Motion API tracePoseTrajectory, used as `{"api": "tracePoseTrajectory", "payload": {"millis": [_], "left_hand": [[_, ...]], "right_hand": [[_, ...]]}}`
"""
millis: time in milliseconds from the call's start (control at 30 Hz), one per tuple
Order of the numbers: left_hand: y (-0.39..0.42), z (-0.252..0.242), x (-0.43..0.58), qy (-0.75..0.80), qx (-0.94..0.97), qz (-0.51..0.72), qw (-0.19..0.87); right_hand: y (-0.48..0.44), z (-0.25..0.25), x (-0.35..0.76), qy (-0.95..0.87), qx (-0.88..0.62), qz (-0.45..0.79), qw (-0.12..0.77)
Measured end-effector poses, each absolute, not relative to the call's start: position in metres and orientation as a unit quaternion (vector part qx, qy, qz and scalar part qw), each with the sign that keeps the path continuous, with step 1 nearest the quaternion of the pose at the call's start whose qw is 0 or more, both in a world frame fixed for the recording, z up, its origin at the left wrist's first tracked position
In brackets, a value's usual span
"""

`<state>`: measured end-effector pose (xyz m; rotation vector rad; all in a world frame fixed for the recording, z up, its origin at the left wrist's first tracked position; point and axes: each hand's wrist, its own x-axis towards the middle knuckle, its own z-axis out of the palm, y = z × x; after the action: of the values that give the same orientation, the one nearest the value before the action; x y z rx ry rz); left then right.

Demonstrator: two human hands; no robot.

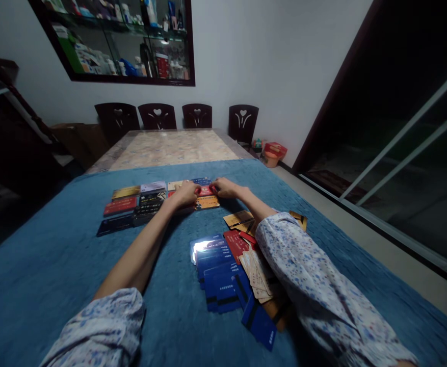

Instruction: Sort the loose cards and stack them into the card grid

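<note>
Both my arms reach forward over a blue cloth (55,265). My left hand (186,193) and my right hand (225,187) meet at a red card (205,191), fingers curled and pinching its two ends. The red card lies among rows of cards (139,204) laid flat in a grid: red, gold, dark and pale ones. An orange card (208,202) lies just below the red one. Close to me sits a loose heap of cards (227,275), mostly blue with some red and tan, partly under my right sleeve (311,275).
Beyond the blue cloth is a marbled tabletop (169,148) with several dark chairs (196,115) at its far end. A glass wall cabinet (124,41) hangs above. A red basket (274,152) stands on the floor at the right, near a sliding glass door (406,168).
</note>
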<state>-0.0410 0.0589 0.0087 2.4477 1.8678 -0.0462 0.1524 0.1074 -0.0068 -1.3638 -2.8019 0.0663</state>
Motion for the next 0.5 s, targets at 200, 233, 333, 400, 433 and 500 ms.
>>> {"api": "tracePoseTrajectory", "payload": {"millis": [200,233,333,400,433,500], "left_hand": [[0.0577,0.0081,-0.0409,0.603,0.797,-0.002,0.027],[0.0576,0.0086,-0.0407,0.603,0.797,0.0,0.028],[0.0572,0.0103,-0.0402,0.607,0.794,-0.001,0.036],[0.0571,0.0108,-0.0398,0.61,0.792,-0.001,0.036],[0.057,0.0109,-0.0396,0.61,0.792,0.0,0.035],[0.0569,0.0108,-0.0395,0.609,0.792,0.006,0.033]], "right_hand": [[0.1057,-0.0062,0.1532,-0.902,-0.43,0.02,0.021],[0.1058,-0.0063,0.1531,-0.903,-0.428,0.021,0.023],[0.1074,-0.0075,0.1531,-0.905,-0.424,0.025,0.028],[0.1088,-0.0088,0.1533,-0.904,-0.425,0.029,0.029],[0.1093,-0.0094,0.1535,-0.904,-0.425,0.029,0.029],[0.1096,-0.0101,0.154,-0.905,-0.424,0.028,0.03]]}}
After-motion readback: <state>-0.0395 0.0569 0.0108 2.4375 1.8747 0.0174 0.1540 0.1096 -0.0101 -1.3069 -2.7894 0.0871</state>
